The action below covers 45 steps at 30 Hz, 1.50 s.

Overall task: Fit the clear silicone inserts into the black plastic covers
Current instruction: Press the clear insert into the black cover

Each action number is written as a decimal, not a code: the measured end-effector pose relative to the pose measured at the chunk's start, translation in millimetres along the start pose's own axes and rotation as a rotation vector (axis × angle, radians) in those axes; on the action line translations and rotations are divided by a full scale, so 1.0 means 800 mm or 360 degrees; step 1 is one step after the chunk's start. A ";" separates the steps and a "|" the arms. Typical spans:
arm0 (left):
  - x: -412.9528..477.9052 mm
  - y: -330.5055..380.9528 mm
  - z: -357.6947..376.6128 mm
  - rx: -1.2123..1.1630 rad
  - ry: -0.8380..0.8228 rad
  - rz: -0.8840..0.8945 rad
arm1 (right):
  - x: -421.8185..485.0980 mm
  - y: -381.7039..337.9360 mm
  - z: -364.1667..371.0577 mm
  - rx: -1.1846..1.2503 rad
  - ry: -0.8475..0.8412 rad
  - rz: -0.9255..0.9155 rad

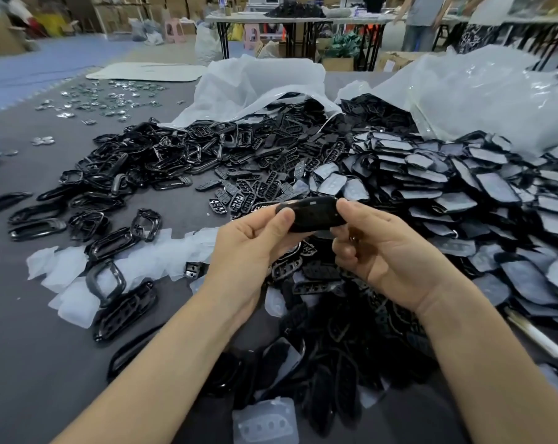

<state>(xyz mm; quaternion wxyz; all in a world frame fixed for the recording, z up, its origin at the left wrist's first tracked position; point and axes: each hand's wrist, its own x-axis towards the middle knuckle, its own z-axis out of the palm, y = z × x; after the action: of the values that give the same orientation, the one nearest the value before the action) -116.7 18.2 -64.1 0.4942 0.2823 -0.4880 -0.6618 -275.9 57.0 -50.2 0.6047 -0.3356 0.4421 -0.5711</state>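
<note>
One cover [312,216] seemingly bridges left hand [248,248], right hand [383,251].

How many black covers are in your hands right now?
1: the black cover is pinched between left hand at its left end and right hand at its right. Anything behind it is hidden.

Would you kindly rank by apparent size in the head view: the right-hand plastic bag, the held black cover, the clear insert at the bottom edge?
1. plastic bag
2. black cover and clear insert: these look alike, and the insert lies nearer the camera, so they are left unranked.
</note>
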 end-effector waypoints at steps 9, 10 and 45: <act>0.003 0.003 -0.002 -0.0336 -0.0136 -0.0237 | 0.010 0.009 0.003 0.0216 0.0008 -0.0123; 0.003 0.004 -0.003 -0.0357 -0.0154 -0.0247 | 0.011 0.010 0.003 0.0238 0.0005 -0.0116; 0.002 -0.001 -0.001 -0.0424 -0.0199 -0.0269 | 0.005 0.005 0.003 0.0320 -0.0135 -0.0161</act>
<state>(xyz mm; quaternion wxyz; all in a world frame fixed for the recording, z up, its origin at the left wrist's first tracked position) -116.9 16.1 -64.6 0.4385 0.2127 -0.4003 -0.7760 -272.5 53.0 -53.9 0.6239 -0.3190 0.3391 -0.6277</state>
